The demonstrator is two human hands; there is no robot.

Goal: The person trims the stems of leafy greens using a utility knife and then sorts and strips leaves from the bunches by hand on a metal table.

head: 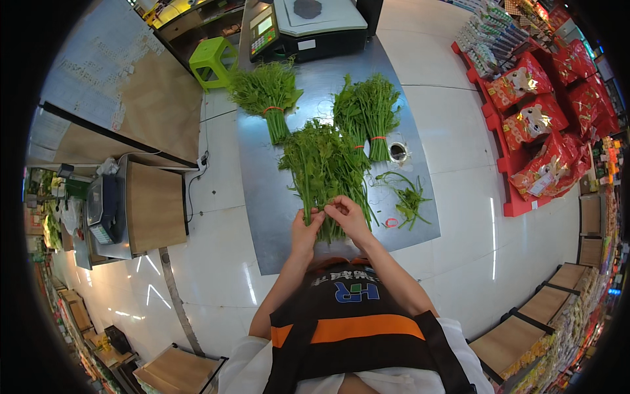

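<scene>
Over the near part of a metal table (pixel 268 216), my left hand (pixel 306 231) holds the stem of a leafy green shoot between thumb and fingers. Close beside it, my right hand (pixel 348 216) pinches at the same shoot, its fingertips almost meeting the left thumb. Under both hands spreads a loose pile of leafy green shoots (pixel 320 162) with thin tendrils. Behind the pile on the left lies a bundle of shoots (pixel 275 106) tied with a red band. More banded shoots (pixel 378 115) lie behind it on the right.
Plucked stem scraps (pixel 409 202) and a loose red band (pixel 391 222) lie at the table's right. Near them is a round hole (pixel 397 151). A weighing scale (pixel 320 29) stands at the far end. A green stool (pixel 212 61) is left of it; red bags (pixel 534 120) sit across the aisle.
</scene>
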